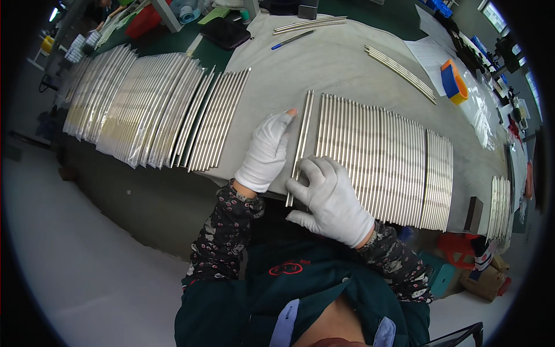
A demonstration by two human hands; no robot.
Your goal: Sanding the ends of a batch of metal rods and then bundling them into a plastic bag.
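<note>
Along the near edge of the grey-covered table (347, 63), a wide row of silver rods (370, 159) is lying. Beside it, the right hand (332, 199) is touching and the left hand (263, 151) is flanking two loose rods (302, 132); whether either is clamping, I cannot tell.

right hand (332, 202) hides part of rod row (378, 156); glasses (477, 329) cut off below

Two slim silvery rods (303, 124): straight, close together, slightly slanted, left of wide rod row (370, 162).
</note>
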